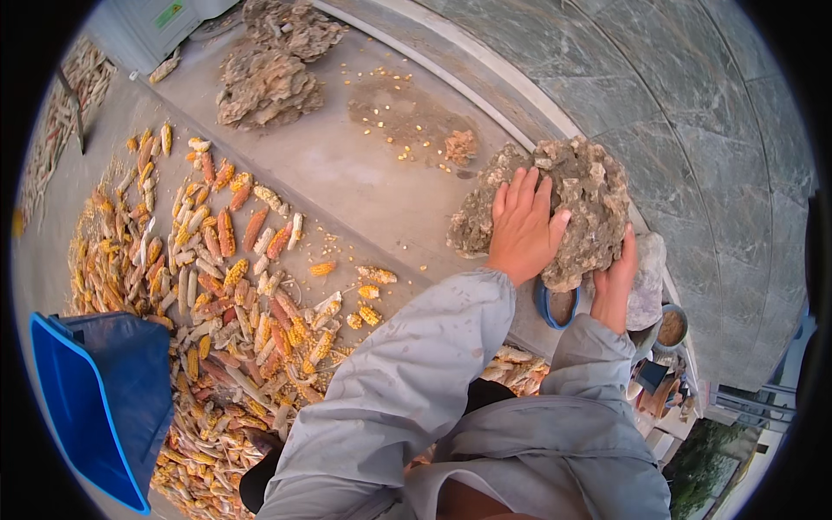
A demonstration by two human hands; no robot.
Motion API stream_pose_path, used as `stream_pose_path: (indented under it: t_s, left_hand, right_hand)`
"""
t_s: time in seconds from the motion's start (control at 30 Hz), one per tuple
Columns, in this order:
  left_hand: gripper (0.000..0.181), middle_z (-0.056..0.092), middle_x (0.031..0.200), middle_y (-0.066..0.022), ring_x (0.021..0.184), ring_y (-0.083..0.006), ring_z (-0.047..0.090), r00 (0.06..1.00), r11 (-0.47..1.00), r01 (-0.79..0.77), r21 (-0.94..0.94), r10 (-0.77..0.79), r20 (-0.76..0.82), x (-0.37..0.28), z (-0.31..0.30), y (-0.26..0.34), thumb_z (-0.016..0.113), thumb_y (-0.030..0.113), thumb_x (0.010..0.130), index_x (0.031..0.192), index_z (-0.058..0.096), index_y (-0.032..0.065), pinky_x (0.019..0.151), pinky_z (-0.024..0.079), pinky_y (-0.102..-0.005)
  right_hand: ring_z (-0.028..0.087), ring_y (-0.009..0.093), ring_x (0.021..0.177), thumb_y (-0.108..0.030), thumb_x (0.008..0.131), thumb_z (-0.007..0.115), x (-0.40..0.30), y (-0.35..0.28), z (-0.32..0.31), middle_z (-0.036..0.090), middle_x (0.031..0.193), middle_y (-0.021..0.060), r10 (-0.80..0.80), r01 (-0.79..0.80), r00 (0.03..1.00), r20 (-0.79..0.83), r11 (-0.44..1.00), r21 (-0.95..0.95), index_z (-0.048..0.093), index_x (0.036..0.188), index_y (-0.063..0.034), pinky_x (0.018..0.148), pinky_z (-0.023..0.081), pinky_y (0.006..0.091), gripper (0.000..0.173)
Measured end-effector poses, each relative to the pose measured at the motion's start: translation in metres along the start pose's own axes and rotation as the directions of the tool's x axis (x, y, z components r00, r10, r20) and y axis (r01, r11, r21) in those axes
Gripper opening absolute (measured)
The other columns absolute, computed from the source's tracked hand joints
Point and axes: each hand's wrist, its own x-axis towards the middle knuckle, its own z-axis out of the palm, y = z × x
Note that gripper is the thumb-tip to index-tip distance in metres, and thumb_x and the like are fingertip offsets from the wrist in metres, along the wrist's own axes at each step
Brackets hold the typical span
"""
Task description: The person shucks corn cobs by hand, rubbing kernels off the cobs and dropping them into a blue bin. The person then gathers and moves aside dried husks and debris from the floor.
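A large, rough, pitted rock (578,201) stands in front of me by the kerb, with another grey-brown rock mass (474,218) against its left side; I cannot tell whether they are one piece. My left hand (525,227) lies flat on the rock, fingers spread, near where the two masses meet. On the right side, my right hand (616,279) presses against the rock's lower edge, its fingers partly hidden. Just below the rock is a blue-rimmed bowl (557,305) with brown contents, partly covered by it. A paler stone block (645,279) is right of my right hand.
Corn cobs (227,292), some partly shelled, cover the ground at left. A blue plastic bin (117,390) lies among them. More rocks (273,78) stand at the top, near loose kernels (390,130) and a small reddish rock (461,147). Another bowl (671,327) sits at right.
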Motion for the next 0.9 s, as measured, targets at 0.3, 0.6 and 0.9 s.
stream_pose_path:
  t_s: [0.3, 0.6, 0.9]
  left_hand:
    - [0.058, 0.027, 0.143, -0.0238, 0.135, -0.0395, 0.02, 0.998, 0.995, 0.047, 0.091, -0.042, -0.053, -0.003, 0.021, 0.015, 0.049, 0.034, 0.091, 0.133, 0.039, -0.0039, 0.11, 0.013, -0.0501]
    - [0.061, 0.036, 0.137, -0.0263, 0.131, -0.0411, 0.029, 0.993, 0.981, -0.118, 0.151, 0.118, 0.013, 0.024, 0.033, 0.005, 0.055, 0.034, 0.088, 0.131, 0.041, -0.0062, 0.107, 0.021, -0.0511]
    - [0.056, 0.043, 0.132, -0.0254, 0.128, -0.0387, 0.034, 0.996, 0.973, -0.083, 0.215, 0.072, 0.06, 0.047, 0.052, 0.007, 0.055, 0.035, 0.087, 0.125, 0.046, -0.006, 0.106, 0.024, -0.0488]
  right_hand:
    - [0.053, 0.025, 0.115, -0.02, 0.094, 0.045, 0.065, -0.007, 0.009, 0.054, 0.127, 0.0154, 0.06, -0.059, 0.984, 0.165, 0.998, -0.01, 0.047, 0.13, 0.0031, 0.098, 0.042, 0.036, 0.042]
    - [0.056, 0.023, 0.109, -0.027, 0.094, 0.046, 0.121, 0.009, -0.022, 0.057, 0.122, 0.0132, 0.186, -0.178, 0.979, 0.081, 0.979, -0.103, 0.051, 0.125, 0.0037, 0.095, 0.042, 0.0349, 0.044]
    - [0.041, 0.027, 0.126, -0.05, 0.096, 0.039, 0.14, 0.013, -0.054, 0.046, 0.135, 0.0171, 0.224, -0.224, 0.974, -0.039, 0.917, -0.33, 0.042, 0.132, 0.0046, 0.106, 0.029, 0.0356, 0.066]
